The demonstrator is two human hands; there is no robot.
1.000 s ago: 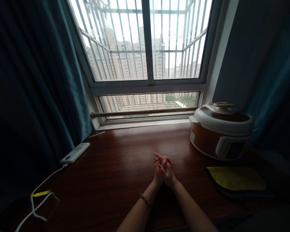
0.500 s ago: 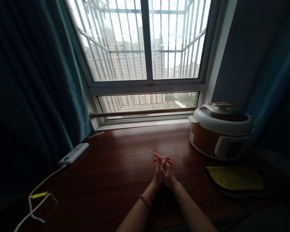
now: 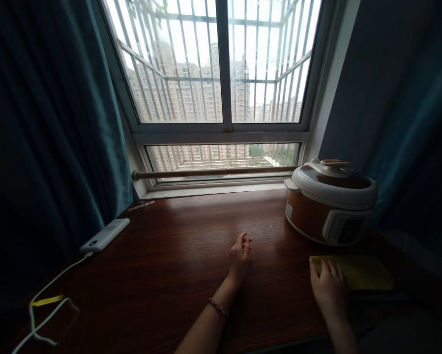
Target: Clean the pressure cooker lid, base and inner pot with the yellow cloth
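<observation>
My left hand (image 3: pixel 240 253) is above the middle of the brown wooden table (image 3: pixel 176 275), its fingers loosely bent and apart, with nothing in them. A beaded bracelet (image 3: pixel 218 307) circles that wrist. On the right, my right hand (image 3: pixel 328 285) rests on the left end of a folded yellow cloth (image 3: pixel 368 271), fingers spread over its top and slightly blurred. The cloth lies flat, with a dark layer beneath it. Behind it stands a brown and white electric pressure cooker (image 3: pixel 329 204), lid on.
A white power bank (image 3: pixel 105 236) lies at the left with a white cable (image 3: pixel 54 282) plugged in, a yellow tag (image 3: pixel 47 300) on the cable. A rod (image 3: pixel 213 173) runs along the barred window behind the table. Blue curtains (image 3: pixel 110 147) hang at both sides.
My clasped hands have come apart. The right hand has moved right onto the yellow cloth, while the left stays near the middle. The view has shifted slightly.
</observation>
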